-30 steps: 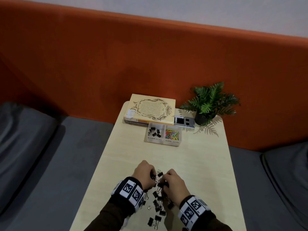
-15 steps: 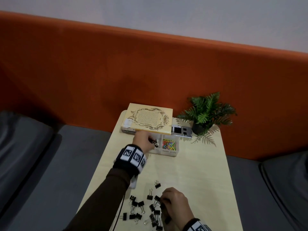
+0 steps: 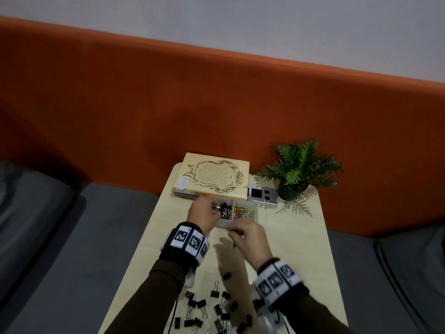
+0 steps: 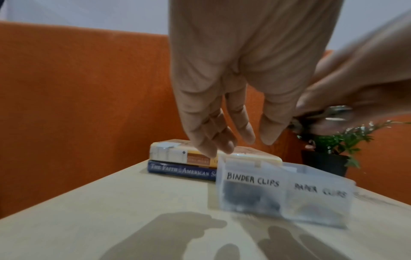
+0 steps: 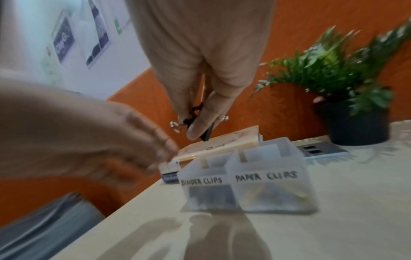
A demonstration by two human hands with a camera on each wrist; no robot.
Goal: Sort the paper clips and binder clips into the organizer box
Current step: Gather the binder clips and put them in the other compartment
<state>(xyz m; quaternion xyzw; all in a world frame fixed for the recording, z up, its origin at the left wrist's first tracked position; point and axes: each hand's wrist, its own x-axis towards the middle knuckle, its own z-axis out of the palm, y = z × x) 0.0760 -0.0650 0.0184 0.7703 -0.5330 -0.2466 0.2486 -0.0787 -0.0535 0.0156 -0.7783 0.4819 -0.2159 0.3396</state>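
The clear organizer box [image 3: 256, 205] stands at the far end of the table, labelled BINDER CLIPS on the left compartment [image 4: 251, 181] and PAPER CLIPS on the right [image 5: 265, 176]. Black binder clips lie in the left compartment and coloured paper clips [image 3: 244, 213] in the right. My left hand [image 3: 209, 209] hovers over the binder side with straight, empty fingers [image 4: 242, 128]. My right hand [image 3: 237, 233] is in the air just in front of the box and pinches a black binder clip [image 5: 195, 114]. Several loose binder clips [image 3: 216, 309] lie near the table's front edge.
Two stacked books [image 3: 214, 177] sit right behind the box, with a small grey device [image 3: 261, 194] and a potted fern [image 3: 297, 169] to their right. Grey sofa cushions [image 3: 72, 237] flank the narrow table [image 3: 301, 261]; an orange backrest rises behind.
My left hand has stayed over the binder compartment and now shows empty, straight fingers. My right hand has left the pile and come forward to the box with a clip.
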